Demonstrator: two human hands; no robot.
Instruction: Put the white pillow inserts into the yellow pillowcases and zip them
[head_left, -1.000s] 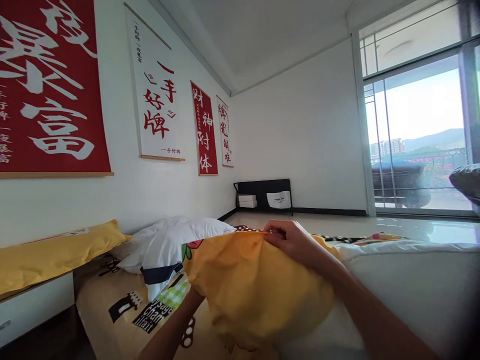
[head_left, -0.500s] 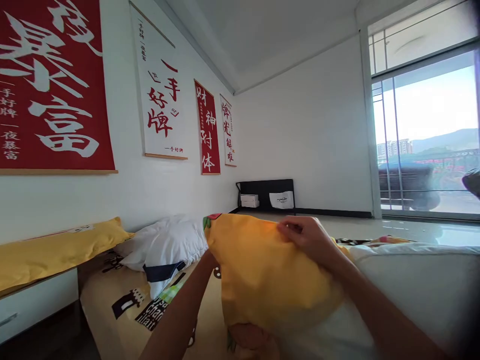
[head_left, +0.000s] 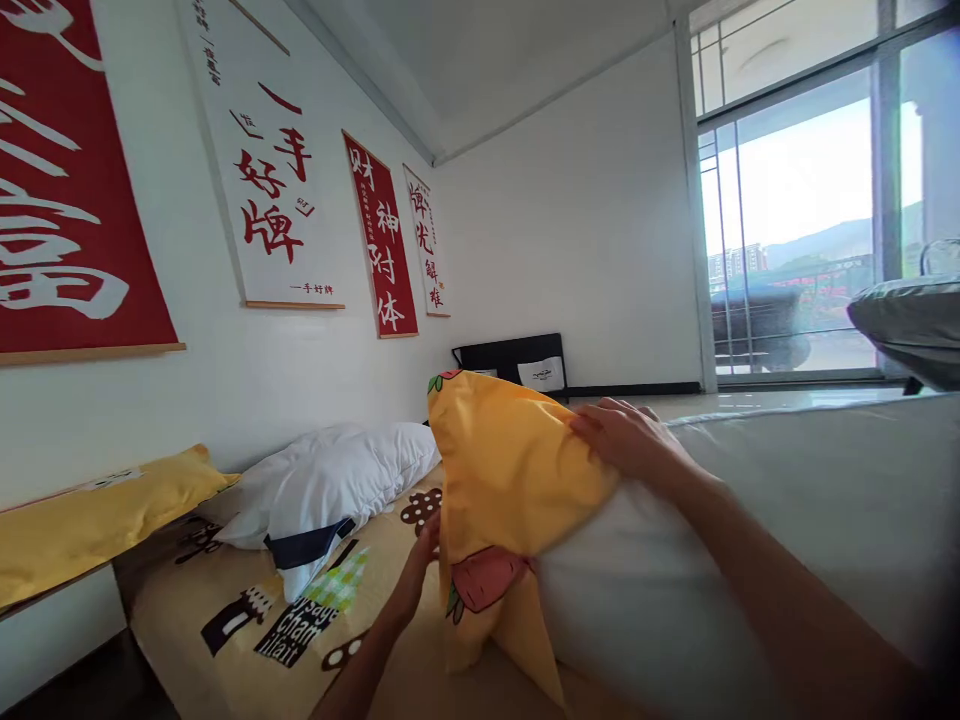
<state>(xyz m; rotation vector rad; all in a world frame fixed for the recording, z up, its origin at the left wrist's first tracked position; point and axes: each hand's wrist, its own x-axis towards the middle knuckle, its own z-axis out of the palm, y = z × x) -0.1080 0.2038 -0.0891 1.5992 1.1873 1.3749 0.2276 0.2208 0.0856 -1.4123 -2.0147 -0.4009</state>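
A yellow pillowcase [head_left: 517,455] with a pink fruit print covers the far end of a long white pillow [head_left: 645,590], whose near part is bare. My right hand [head_left: 634,435] lies over the top of the pillow, its fingers gripping the pillowcase by its upper side. At the pillowcase's left edge is my left hand [head_left: 426,545], its fingertips partly hidden behind the cloth and closed on that edge. A loose flap of yellow cloth hangs down below the fruit print.
White pillows [head_left: 345,470] with a dark blue band rest on the patterned beige bed sheet [head_left: 405,640]. Left of them, a yellow cushion [head_left: 112,510] lies on a white cabinet [head_left: 60,615]. Scrolls [head_left: 262,190] hang on the wall; a grey padded seat [head_left: 911,325] stands near the window.
The pillowcase now sits lower on the pillow's end, with more of its fruit print showing. My right hand has flattened over the top; my left hand has come into sight. The view has shifted right.
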